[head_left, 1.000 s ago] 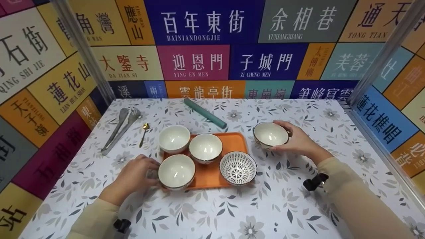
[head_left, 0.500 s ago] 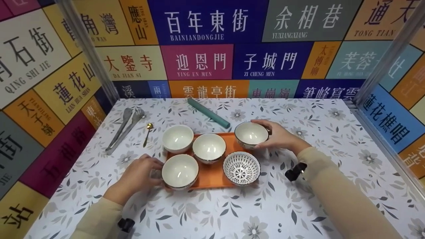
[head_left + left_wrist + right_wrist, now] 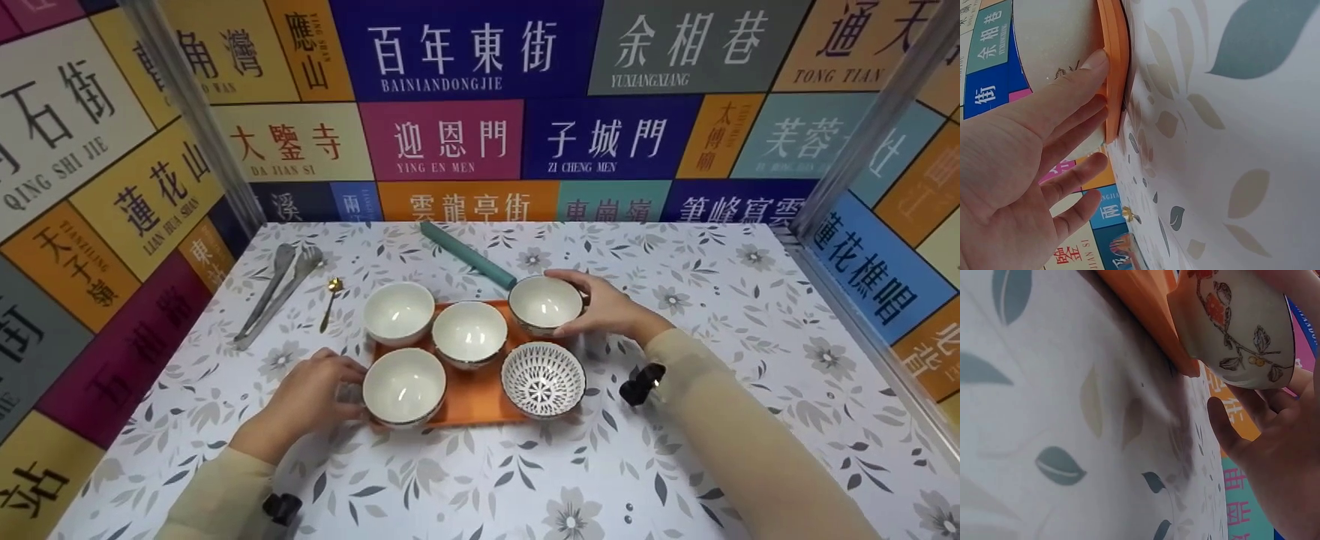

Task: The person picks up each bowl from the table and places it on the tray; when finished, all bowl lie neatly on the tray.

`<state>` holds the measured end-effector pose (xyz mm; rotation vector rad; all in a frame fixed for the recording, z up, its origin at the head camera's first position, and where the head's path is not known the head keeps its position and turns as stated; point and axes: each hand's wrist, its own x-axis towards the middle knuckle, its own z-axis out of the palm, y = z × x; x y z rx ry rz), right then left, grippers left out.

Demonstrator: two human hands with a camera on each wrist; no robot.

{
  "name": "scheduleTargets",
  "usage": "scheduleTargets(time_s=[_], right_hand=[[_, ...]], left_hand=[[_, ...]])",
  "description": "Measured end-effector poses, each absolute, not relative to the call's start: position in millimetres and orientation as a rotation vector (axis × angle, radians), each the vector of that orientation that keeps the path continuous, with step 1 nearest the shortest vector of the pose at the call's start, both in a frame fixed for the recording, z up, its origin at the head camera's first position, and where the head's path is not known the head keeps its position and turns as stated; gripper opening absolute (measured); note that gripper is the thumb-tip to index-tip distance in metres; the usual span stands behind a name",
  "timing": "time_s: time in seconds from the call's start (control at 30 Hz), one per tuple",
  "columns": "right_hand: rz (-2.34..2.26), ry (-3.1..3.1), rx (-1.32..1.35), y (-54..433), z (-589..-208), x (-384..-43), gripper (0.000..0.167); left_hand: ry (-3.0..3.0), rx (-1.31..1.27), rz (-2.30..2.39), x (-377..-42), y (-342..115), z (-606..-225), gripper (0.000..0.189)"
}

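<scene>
My right hand (image 3: 611, 306) grips a white bowl (image 3: 546, 301) by its right side, at the back right corner of the orange tray (image 3: 480, 405). Painted branches and red fruit decorate that bowl (image 3: 1247, 332) in the right wrist view; whether its foot bears on the tray is unclear. My left hand (image 3: 315, 390), fingers fairly straight, touches the tray's left edge beside the front left bowl (image 3: 404, 386). In the left wrist view the thumb (image 3: 1095, 59) lies against the tray rim (image 3: 1114, 62). A back left bowl (image 3: 399, 311), a middle bowl (image 3: 469, 331) and a black-patterned bowl (image 3: 544, 380) also stand there.
Behind the tray lies a green stick (image 3: 469, 255), its near end close to the held bowl. Grey tongs (image 3: 277, 296) and a small gold spoon (image 3: 330, 304) lie at the left. Lettered panels (image 3: 442, 142) wall the back and sides of the flower-patterned table.
My right hand has carried its bowl leftward, from beside the tray to over the tray's back right corner. The left hand stays at the tray's left edge.
</scene>
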<state>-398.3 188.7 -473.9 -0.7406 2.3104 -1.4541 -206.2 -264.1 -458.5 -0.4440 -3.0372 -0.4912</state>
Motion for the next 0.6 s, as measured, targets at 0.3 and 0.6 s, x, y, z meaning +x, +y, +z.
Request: scheduleTargets(time_s=[0.3, 0.6], right_hand=[[-1.433, 2.310, -0.742, 179.8, -479.8, -399.7, 0.109], [-1.414, 2.208, -0.744, 183.3, -474.5, -397.4, 0.114]], left_hand=[[-3.057, -0.428, -0.492, -206.2, -265.8, -457.1, 0.033], [-3.060, -0.412, -0.519, -206.3, -266.2, -455.7, 0.032]])
